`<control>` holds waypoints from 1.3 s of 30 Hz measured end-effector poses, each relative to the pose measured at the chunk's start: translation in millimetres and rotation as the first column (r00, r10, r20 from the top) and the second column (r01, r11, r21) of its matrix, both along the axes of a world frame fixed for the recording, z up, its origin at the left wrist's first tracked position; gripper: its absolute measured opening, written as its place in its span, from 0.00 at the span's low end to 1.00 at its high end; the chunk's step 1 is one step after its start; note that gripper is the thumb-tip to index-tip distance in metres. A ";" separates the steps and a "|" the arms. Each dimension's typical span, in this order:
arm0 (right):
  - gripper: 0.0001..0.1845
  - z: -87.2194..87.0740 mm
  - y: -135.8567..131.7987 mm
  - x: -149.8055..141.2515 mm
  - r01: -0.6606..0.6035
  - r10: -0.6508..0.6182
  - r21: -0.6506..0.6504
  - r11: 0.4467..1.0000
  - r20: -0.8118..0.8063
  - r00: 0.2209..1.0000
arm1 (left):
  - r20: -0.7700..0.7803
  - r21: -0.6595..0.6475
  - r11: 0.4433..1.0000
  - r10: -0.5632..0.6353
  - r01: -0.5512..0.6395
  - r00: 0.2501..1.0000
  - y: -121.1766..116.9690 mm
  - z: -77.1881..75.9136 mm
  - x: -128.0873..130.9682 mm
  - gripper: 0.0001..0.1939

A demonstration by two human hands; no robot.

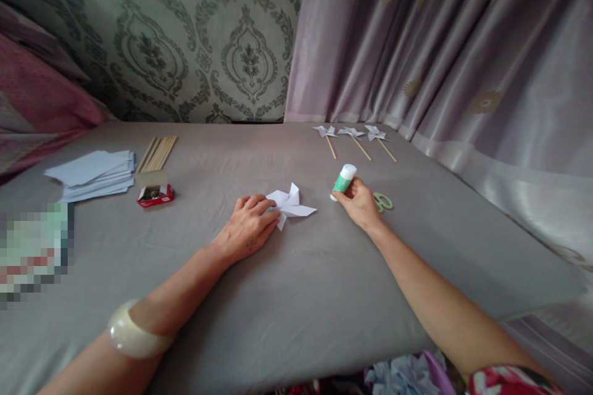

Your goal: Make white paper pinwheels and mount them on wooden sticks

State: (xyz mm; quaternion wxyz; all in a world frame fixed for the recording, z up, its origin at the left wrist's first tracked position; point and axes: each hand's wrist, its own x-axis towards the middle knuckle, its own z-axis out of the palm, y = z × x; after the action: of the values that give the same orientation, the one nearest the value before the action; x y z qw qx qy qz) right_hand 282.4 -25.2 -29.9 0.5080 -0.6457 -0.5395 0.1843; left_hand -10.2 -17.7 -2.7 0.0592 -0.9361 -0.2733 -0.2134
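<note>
A folded white paper pinwheel (291, 202) lies flat near the middle of the cloth. My left hand (250, 222), with a pale bangle on the forearm, has its fingers curled over the pinwheel's left side; the fingertips are partly hidden. Right of it, my right hand (359, 202) grips a green and white glue stick (343, 181), held tilted with its white upper end up. Just beyond that hand lies a pair of scissors with light green handles (384, 202), their blades hidden behind the hand.
Three pinwheels on sticks (352, 133) lie at the back right. On the left are a stack of white paper (97, 176), several wooden sticks (158, 153) and an open red box (155, 195) of small metal pieces. Paper scraps (403, 376) fill a purple container below the front edge.
</note>
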 end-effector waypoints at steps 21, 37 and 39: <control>0.03 51.6 -33.2 -91.6 -0.384 0.424 -0.190 0.904 0.521 0.741 | -0.023 -0.073 0.997 0.002 -0.003 1.000 -4.4 4.5 2.0 0.15; 0.05 22.2 -14.7 -95.7 -0.212 0.287 -0.210 0.954 0.445 0.848 | -0.064 -0.124 0.992 -0.009 0.001 0.998 -4.4 5.1 3.2 0.14; 0.03 20.8 -14.1 -95.4 -0.219 0.288 -0.202 0.954 0.437 0.852 | -0.063 -0.124 0.992 -0.011 0.003 0.998 -4.6 5.4 3.5 0.15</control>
State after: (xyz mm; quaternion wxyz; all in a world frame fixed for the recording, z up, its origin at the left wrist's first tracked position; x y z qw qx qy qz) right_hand 187.0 -39.3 -9.1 0.2879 -0.6289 -0.7104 0.1297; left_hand -6.7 -22.3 2.7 0.0089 -0.9452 -0.2807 -0.1665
